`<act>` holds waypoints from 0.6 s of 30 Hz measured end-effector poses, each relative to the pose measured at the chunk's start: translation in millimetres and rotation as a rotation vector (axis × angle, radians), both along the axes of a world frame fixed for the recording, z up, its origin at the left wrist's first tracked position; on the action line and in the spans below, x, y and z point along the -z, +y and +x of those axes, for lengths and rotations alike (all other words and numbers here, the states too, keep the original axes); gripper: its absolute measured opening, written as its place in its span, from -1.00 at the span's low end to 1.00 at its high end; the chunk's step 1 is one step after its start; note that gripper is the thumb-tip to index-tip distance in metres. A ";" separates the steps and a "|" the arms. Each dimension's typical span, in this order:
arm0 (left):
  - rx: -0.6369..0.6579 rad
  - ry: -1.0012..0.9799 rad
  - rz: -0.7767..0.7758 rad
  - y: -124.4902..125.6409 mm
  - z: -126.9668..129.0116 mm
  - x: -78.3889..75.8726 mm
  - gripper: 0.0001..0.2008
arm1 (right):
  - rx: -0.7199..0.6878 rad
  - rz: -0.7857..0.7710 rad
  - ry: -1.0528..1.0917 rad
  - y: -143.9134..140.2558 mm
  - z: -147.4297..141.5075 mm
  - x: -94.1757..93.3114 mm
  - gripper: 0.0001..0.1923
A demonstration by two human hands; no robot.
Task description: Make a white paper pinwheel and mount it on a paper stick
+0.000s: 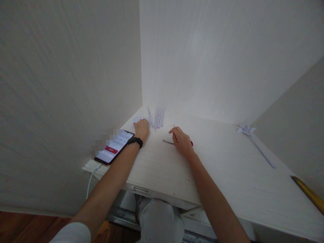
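Observation:
My left hand [141, 129], with a black band on its wrist, rests at the back left of the table. Its fingers are curled down onto pale paper [136, 119]; their tips are hidden. Just right of it lie several thin white paper sticks [159, 117] side by side. My right hand [182, 142] is over a tool with a thin metal blade [167, 141] and a red handle [191, 143], probably scissors, partly covered by the hand. Its fingers are loosely bent and apart, with nothing visible in them. Small whitish bits [173, 125] lie beyond its fingertips.
A phone [111, 152] with a lit screen leans near the left wall, its white cable [89, 184] hanging over the edge. To the right lies a paper pinwheel [260, 150] on a stick. A yellowish object [308, 194] sits at the right edge. Walls enclose the white table [162, 168].

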State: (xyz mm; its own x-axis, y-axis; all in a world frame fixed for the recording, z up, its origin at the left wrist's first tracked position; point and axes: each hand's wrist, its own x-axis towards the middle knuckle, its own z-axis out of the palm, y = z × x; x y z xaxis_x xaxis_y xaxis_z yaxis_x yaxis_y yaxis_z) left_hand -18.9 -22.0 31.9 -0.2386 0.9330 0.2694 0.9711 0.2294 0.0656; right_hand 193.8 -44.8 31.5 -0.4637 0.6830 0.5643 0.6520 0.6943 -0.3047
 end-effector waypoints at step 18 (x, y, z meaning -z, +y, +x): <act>-0.001 -0.071 -0.023 8.4 -8.8 -4.8 -0.66 | -0.008 0.009 -0.013 1.1 0.4 1.1 -0.75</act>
